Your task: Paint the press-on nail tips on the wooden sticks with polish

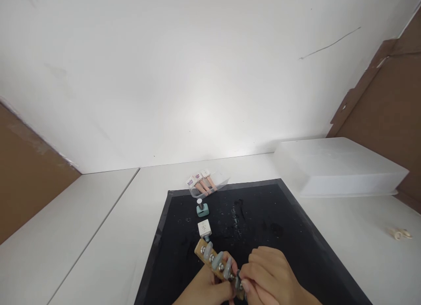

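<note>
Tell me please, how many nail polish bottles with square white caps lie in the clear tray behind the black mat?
3. They lie side by side in the clear tray: left bottle, middle bottle, right bottle. More may be hidden beneath them.

left hand (205, 292): cut off by the bottom edge; only the knuckles and part of the fingers (226, 286) show.
right hand (269, 276): the wrist leaves the picture at the bottom; the fingertips hide what they pinch.
wooden holder (215, 263): its near end is hidden between both hands.
nail tips (217, 260): too small to tell their pattern.
labels on the bottles in the clear tray (199, 179): too small to read.
small object on the desk (399, 233): too small to identify.
</note>
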Available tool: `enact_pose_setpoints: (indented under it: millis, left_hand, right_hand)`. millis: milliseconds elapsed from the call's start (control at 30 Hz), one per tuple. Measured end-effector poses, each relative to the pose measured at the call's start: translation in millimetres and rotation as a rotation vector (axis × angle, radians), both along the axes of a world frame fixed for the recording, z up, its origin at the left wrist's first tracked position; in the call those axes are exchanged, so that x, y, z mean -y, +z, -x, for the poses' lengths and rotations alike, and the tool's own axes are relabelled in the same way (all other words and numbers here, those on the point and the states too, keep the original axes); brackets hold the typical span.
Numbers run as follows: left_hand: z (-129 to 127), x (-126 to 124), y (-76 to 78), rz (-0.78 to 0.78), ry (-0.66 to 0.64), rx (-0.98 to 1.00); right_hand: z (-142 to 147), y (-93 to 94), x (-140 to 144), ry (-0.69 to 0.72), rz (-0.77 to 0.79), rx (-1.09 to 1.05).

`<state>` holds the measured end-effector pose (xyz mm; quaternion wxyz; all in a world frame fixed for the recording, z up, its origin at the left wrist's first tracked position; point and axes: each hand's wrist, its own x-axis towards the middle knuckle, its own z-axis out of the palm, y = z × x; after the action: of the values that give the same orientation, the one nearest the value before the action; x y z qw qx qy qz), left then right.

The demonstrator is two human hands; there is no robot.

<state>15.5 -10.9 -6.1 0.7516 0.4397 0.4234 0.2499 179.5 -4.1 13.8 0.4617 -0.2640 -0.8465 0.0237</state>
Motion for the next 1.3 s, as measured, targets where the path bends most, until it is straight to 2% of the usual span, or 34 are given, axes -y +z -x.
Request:
enact_pose_setpoints:
  millis: [167, 333, 567, 767, 1033, 1300]
  left_hand:
    - [-2, -1, 7.4, 0.019, 0.082, -0.003]
    - [-3, -3, 14.7, 0.036, 0.105, -0.038]
    - [-5, -3, 9.8, 0.043, 0.089, -0.016]
    - [-2, -5, 5.5, 0.0, 0.014, -0.007]
    - [1, -2, -3.3, 0.007, -0.006, 0.035]
    - [-2, -2, -5.7, 0.01, 0.051, 0.01]
  right_hand:
    - [1, 1.6, 1, -0.029, -0.042, 0.006]
    - [1, 1.7, 5, -0.016, -0.118, -0.01]
    - [5, -7.8, 0, 0.037, -0.235, -0.062]
    - [1, -6.5, 2, 0.032, -0.126, 0.117]
    - [0, -9.3, 1, -0.017, -0.066, 0.092]
    - [0, -0.9, 2, -0.024, -0.146, -0.011]
